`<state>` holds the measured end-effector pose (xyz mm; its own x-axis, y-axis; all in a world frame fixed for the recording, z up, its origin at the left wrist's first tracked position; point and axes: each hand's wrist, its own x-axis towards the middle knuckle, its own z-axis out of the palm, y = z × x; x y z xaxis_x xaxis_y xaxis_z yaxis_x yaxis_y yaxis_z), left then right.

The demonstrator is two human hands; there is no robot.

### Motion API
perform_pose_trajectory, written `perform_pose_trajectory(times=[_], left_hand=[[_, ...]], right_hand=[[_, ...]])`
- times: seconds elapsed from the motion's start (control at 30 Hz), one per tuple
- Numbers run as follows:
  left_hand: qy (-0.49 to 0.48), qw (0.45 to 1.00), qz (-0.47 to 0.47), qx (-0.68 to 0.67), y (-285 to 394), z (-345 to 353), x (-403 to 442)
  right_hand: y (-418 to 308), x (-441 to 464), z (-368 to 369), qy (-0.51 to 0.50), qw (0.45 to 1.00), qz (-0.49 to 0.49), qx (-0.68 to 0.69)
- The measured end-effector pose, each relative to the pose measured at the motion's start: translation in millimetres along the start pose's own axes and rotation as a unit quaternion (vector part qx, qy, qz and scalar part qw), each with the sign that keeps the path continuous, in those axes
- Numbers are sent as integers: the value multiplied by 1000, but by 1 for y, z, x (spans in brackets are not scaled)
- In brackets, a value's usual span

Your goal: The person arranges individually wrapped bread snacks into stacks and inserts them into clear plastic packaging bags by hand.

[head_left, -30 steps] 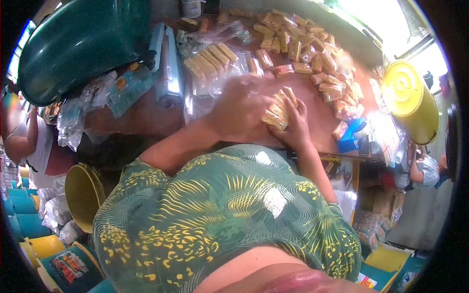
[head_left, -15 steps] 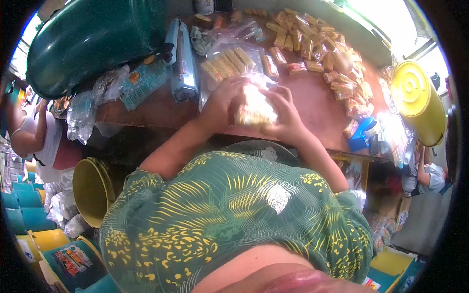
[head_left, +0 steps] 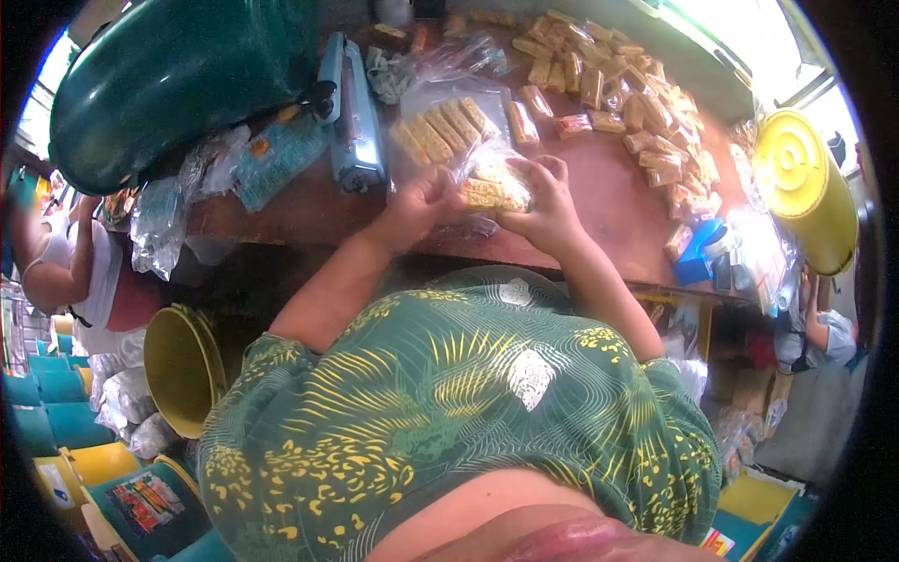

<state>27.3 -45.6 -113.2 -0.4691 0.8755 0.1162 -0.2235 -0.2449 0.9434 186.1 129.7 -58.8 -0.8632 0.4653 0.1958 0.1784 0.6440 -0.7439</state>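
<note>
In front of my chest, just over the table's near edge, I hold a clear plastic bag of yellowish snack bars (head_left: 494,192). My left hand (head_left: 419,204) is closed with its fingertips at the bag's left side. The fingers of my right hand (head_left: 551,201) are bent around the bag's right end, thumb below. Right behind my hands, a row of several unbagged-looking snack bars (head_left: 442,129) lies on clear plastic film (head_left: 403,103). A few wrapped bars (head_left: 522,124) lie to the right of that row.
A large pile of wrapped bars (head_left: 646,103) covers the table's (head_left: 581,215) far right. Left stand a blue bag sealer (head_left: 356,122) and a tipped green bin (head_left: 187,84). A blue tape dispenser (head_left: 695,258) sits near the right edge, by a yellow bin (head_left: 805,187). Other people (head_left: 70,253) are at both sides.
The bag has tilted and moved slightly up and away from me, and its glare has lessened. My left hand has shifted down and left to the bag's side; my right has risen slightly.
</note>
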Motion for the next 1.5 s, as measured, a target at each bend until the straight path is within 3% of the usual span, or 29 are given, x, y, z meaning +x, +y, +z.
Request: perform_pose_trajectory(times=[0.07,0.17,0.27,0.47,0.53,0.57,0.6,0.63,0.67,0.73,0.8,0.83,0.87,0.93,1.0,1.17,1.23,1.27,1.3,1.33,1.37,1.43,1.5], left_hand=[[30,979,30,199,-8,5,3],[98,931,75,343,2,24,3],[41,897,119,424,23,45,0],[108,861,159,470,30,44,60],[62,839,174,511,34,66,63],[55,823,177,536,32,77,61],[48,806,181,562,31,86,57],[9,792,159,589,30,94,53],[-9,784,183,593,27,99,49],[-49,767,227,599,19,106,42],[-75,800,196,562,23,114,45],[-81,806,174,560,24,119,51],[-88,811,150,559,22,126,56],[-103,758,230,602,-13,141,61],[-179,804,263,502,-2,154,57],[-261,788,196,523,-27,158,60],[-270,767,181,553,-27,164,58],[-279,776,183,536,-27,167,58],[-287,784,184,519,-26,171,60],[-295,792,185,501,-26,175,60],[-329,794,202,470,-27,184,59],[-393,790,236,407,-31,204,56],[-427,784,208,399,-28,212,49]], right_hand=[[5,0,2,11,1000,-5,-15],[14,2,8,39,995,-39,-82],[10,0,12,51,988,-65,-132],[17,-6,32,34,955,-189,-225],[19,-1,35,47,942,-198,-266],[6,0,19,-18,965,-138,-224],[10,2,18,-13,992,-49,114],[19,8,18,-8,897,44,439],[25,13,16,-3,693,131,709],[38,15,7,-22,867,12,498],[39,6,11,13,682,121,721],[43,0,14,19,814,62,578],[48,-5,17,46,911,12,410],[63,-6,25,131,973,70,179],[76,-9,23,154,978,94,108],[110,-59,-12,72,930,80,352],[120,-83,-31,79,984,5,159],[123,-101,-40,94,990,-62,-90],[126,-113,-45,99,929,-123,-334],[129,-117,-39,137,988,-24,-70],[126,-120,-35,160,987,15,17],[120,-116,-33,165,986,21,3],[113,-112,-35,148,988,-9,-45]])
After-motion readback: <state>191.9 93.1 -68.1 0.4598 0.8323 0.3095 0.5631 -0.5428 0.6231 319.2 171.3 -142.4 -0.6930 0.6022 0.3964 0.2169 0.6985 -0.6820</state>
